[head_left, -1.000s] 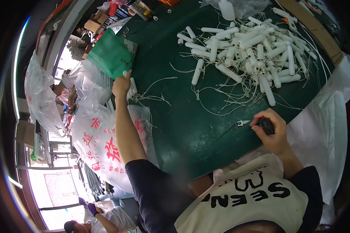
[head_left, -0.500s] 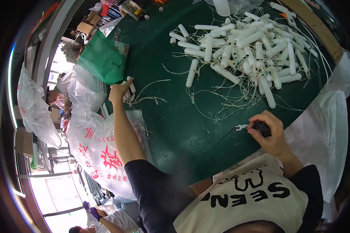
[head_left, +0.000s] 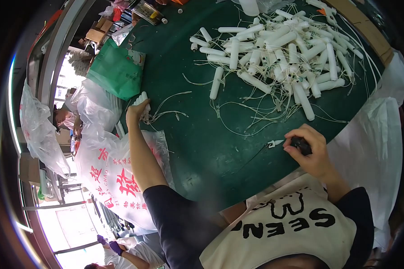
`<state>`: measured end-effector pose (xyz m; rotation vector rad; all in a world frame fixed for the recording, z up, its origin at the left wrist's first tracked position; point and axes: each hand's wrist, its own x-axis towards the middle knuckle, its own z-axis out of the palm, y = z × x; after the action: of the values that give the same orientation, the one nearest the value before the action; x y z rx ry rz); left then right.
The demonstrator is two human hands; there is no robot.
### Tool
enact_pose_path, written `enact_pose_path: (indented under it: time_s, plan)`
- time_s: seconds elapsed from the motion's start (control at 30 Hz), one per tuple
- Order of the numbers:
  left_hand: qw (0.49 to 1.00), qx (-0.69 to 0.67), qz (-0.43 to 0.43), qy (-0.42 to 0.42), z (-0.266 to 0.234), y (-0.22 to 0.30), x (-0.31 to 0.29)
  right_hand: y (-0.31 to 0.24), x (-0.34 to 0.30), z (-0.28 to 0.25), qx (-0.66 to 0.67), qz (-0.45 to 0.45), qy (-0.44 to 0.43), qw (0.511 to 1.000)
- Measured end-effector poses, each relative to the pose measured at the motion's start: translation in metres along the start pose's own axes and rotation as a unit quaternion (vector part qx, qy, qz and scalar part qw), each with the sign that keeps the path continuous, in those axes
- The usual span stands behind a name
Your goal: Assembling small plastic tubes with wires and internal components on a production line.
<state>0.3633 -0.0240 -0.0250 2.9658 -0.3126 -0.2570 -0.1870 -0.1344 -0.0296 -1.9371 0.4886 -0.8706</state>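
Your left hand point(head_left: 137, 113) clamps white tubes point(head_left: 142, 98), seemingly gathering them (moving calls for untangled wires point(head_left: 177, 114)); your right hand point(head_left: 315, 146) clasps a black tool point(head_left: 302, 145).

White tubes point(head_left: 280, 58) smooth plastic; tabletop point(head_left: 197, 148) glossy.

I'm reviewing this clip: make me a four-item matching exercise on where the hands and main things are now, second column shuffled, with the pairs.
Column one
1. left hand
2. right hand
3. green bag
4. large heap of white tubes

Column two
A. on the far right part of the table
B. closed around a dark object
C. just beyond the left hand
D. closed on a small bunch of white tubes

Pairs: 1-D, 2-B, 3-C, 4-A
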Motion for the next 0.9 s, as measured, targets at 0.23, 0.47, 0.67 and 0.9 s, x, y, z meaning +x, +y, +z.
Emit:
enact_pose_path:
  time_s: [0.23, 0.47, 0.67, 0.9]
  plan:
    - [1.0, -0.002, 0.009, 0.003, -0.008, -0.004, -0.011, -0.006, -0.003, -0.004, 0.007, -0.017, 0.008, 1.0]
    - [0.99, 0.094, 0.06, 0.09, -0.055, 0.038, -0.077, -0.011, -0.009, -0.006, 0.003, -0.037, 0.014, 0.999]
    - [0.968, 0.06, 0.211, 0.121, -0.056, 0.064, -0.109, -0.018, -0.016, -0.005, -0.012, -0.057, 0.018, 0.998]
    - [0.974, 0.067, 0.086, 0.2, -0.009, 0.034, -0.088, -0.017, -0.026, -0.015, -0.019, -0.069, 0.007, 0.997]
